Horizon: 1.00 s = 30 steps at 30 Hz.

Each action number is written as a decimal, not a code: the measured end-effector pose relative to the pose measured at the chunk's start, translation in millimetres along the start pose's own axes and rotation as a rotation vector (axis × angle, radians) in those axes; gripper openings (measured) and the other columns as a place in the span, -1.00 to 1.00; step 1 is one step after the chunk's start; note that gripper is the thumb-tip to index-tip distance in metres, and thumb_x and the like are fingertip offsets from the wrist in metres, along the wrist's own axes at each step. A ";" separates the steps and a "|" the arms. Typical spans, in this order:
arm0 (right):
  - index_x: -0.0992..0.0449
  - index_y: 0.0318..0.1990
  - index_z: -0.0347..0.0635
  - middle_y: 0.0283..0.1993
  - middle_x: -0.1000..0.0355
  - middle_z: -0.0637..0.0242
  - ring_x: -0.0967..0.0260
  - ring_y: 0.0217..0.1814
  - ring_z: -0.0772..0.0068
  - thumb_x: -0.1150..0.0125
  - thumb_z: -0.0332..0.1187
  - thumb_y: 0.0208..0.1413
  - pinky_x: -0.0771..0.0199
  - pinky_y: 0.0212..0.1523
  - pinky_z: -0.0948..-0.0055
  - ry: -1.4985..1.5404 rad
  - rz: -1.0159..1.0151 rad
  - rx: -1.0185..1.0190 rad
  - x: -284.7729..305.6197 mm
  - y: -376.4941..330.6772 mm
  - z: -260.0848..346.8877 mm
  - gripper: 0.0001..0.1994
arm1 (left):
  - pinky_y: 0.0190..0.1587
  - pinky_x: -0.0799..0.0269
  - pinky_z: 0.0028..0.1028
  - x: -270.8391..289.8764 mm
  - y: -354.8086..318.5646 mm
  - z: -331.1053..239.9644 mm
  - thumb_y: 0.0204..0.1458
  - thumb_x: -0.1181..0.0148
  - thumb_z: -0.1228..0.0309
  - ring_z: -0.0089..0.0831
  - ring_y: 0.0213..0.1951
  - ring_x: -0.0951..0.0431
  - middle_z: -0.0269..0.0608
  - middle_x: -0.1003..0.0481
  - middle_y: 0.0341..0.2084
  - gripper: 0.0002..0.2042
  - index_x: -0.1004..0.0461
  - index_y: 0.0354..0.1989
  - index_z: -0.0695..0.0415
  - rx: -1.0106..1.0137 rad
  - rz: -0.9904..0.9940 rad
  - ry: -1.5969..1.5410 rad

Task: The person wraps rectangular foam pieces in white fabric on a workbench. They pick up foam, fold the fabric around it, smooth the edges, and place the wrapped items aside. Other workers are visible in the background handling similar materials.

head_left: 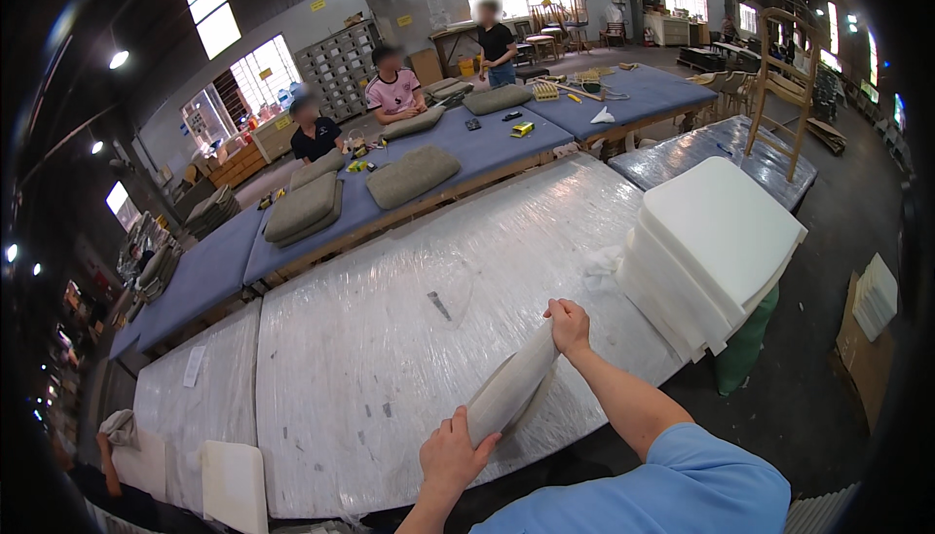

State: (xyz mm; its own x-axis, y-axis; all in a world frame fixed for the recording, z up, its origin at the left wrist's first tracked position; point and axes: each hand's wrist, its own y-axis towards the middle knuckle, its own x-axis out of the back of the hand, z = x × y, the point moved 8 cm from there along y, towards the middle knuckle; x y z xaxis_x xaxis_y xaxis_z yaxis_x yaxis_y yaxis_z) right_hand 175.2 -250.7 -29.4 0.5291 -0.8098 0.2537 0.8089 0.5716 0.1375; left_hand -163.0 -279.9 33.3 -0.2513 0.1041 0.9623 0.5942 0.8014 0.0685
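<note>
Both my hands grip a pale beige seat cushion (513,385), tilted on its edge above the plastic-wrapped table (390,320). My left hand (454,450) is closed on its near left end, with the thumb along the surface. My right hand (568,327) is closed round the far right end. The cushion curves between them, and a loose-looking fold hangs on its lower right side. Its underside is hidden. To the right of my right hand stands a tall stack of white foam pads (716,232), with a crumpled white bit of material (601,263) beside it.
Beyond lie blue-topped tables (360,205) with several grey-green cushions (414,176) and tools. Three people (394,86) stand there. A wooden chair frame (784,96) stands at right. At lower left are a white pad (234,483) and another person's arm (109,466).
</note>
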 end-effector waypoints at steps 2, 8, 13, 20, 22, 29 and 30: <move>-0.66 -0.46 -0.21 -0.47 -0.53 0.14 -0.47 -0.34 0.27 -0.10 -0.11 0.17 -0.40 -0.22 0.30 0.005 0.004 -0.005 -1.3 -0.2 -0.2 -0.63 | -0.28 -0.59 -0.13 -0.4 -0.2 0.6 0.04 -0.29 -0.18 -0.02 -0.27 -0.67 0.08 -0.59 -0.25 -0.20 -0.36 0.24 0.27 0.006 0.003 0.001; -0.66 -0.46 -0.21 -0.46 -0.55 0.13 -0.48 -0.35 0.28 -0.11 -0.11 0.17 -0.40 -0.22 0.30 0.011 -0.011 0.019 0.1 0.2 -2.2 -0.63 | -0.28 -0.58 -0.12 1.4 -0.6 -1.9 0.04 -0.29 -0.18 -0.02 -0.28 -0.67 0.07 -0.59 -0.25 -0.20 -0.36 0.24 0.26 0.007 0.003 0.011; -0.66 -0.46 -0.22 -0.46 -0.55 0.12 -0.48 -0.35 0.28 -0.11 -0.12 0.16 -0.40 -0.23 0.31 0.011 -0.010 0.017 0.7 -0.6 -2.5 -0.63 | -0.28 -0.58 -0.12 2.3 -1.9 -2.9 0.04 -0.29 -0.18 -0.02 -0.28 -0.67 0.07 -0.59 -0.26 -0.21 -0.37 0.24 0.27 0.007 -0.004 0.005; -0.65 -0.46 -0.22 -0.48 -0.54 0.12 -0.47 -0.36 0.27 -0.11 -0.12 0.16 -0.40 -0.24 0.29 0.011 -0.002 0.010 0.9 -2.5 0.1 -0.63 | -0.22 -0.57 -0.14 3.6 -3.2 -3.5 0.03 -0.31 -0.17 -0.02 -0.23 -0.66 0.08 -0.59 -0.23 -0.20 -0.39 0.23 0.29 0.047 0.034 -0.003; -0.65 -0.47 -0.21 -0.48 -0.54 0.13 -0.47 -0.36 0.28 -0.11 -0.12 0.17 -0.40 -0.24 0.29 0.012 -0.004 0.013 1.7 -2.0 -1.9 -0.63 | -0.23 -0.57 -0.14 3.0 -2.9 -4.1 0.03 -0.31 -0.17 -0.03 -0.23 -0.66 0.08 -0.59 -0.23 -0.20 -0.39 0.23 0.29 0.042 0.034 -0.006; -0.66 -0.47 -0.20 -0.49 -0.54 0.15 -0.47 -0.37 0.29 -0.12 -0.10 0.17 -0.40 -0.25 0.30 0.015 -0.015 0.009 1.2 -1.3 -1.9 -0.63 | -0.24 -0.57 -0.15 3.8 -2.9 -3.7 0.02 -0.31 -0.18 -0.03 -0.25 -0.67 0.07 -0.59 -0.24 -0.20 -0.40 0.22 0.29 0.034 0.007 -0.009; -0.66 -0.47 -0.20 -0.49 -0.54 0.15 -0.47 -0.37 0.29 -0.12 -0.10 0.17 -0.40 -0.25 0.30 0.014 -0.016 0.010 1.4 -1.5 -2.3 -0.63 | -0.24 -0.57 -0.15 3.7 -2.9 -3.8 0.02 -0.31 -0.18 -0.03 -0.25 -0.67 0.07 -0.59 -0.24 -0.20 -0.40 0.22 0.29 0.033 0.006 -0.009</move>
State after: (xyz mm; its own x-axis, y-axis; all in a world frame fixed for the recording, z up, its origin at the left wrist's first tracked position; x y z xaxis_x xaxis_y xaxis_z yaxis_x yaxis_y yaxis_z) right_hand 175.3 -253.0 -31.4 0.5201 -0.8203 0.2379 0.8144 0.5602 0.1511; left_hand -162.8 -284.1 37.7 -0.2546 0.1143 0.9603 0.5701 0.8198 0.0536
